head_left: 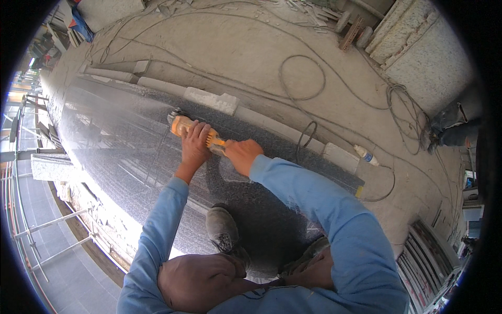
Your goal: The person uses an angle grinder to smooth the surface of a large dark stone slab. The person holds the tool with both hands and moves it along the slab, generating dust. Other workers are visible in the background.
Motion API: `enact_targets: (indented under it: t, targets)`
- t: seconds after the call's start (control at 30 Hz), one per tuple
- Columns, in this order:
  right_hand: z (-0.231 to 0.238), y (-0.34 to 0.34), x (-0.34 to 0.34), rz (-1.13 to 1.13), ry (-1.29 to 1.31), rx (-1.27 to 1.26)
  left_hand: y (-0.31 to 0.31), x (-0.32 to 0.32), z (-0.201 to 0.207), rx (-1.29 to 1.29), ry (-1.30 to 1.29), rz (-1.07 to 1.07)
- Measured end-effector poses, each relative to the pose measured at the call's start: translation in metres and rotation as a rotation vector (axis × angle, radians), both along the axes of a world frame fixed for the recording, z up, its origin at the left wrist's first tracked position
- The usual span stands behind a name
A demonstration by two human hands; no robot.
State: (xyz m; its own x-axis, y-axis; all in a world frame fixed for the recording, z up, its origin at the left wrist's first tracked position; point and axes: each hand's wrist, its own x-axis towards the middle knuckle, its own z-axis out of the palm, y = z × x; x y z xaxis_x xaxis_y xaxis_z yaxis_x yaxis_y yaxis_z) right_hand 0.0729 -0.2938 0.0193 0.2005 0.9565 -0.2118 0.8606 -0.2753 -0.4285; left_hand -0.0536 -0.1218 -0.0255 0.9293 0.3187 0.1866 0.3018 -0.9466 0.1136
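Note:
A yellow-orange angle grinder [181, 125] lies over the dark speckled stone slab [117, 157], its disc end pointing to the far left. My left hand [195, 142] is wrapped round the middle of the grinder's body. Behind it, my right hand [243, 156] grips the rear handle. The guard and disc at the head are small and partly hidden, close to the slab's far edge. A pale plume of dust [151, 107] streams leftward from there. Fine dust and light lines cover the slab's surface. My shoe [221, 228] stands on the slab below the hands.
White stone strips [212, 99] line the slab's far side. Cables [303, 98] loop across the dusty floor. A white and blue plug connector [366, 155] lies at the right. Large pale slabs [418, 57] lean at the far right. Metal rails [57, 228] run along the left.

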Motion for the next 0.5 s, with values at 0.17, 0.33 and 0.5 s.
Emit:
enact_targets:
  t: [0.17, 0.33, 0.5]
  targets:
    - [0.0, 0.014, -0.003, -0.016, 0.005, 0.053, 0.013, -0.001, 0.001, -0.015, 0.027, 0.029]
    - [0.005, 0.009, -0.002, -0.032, 0.036, -0.007, 0.006, -0.003, 0.006, -0.028, 0.048, 0.022]
    - [0.021, -0.019, 0.004, 0.014, 0.062, -0.041, -0.02, 0.002, 0.014, -0.021, 0.023, 0.0]
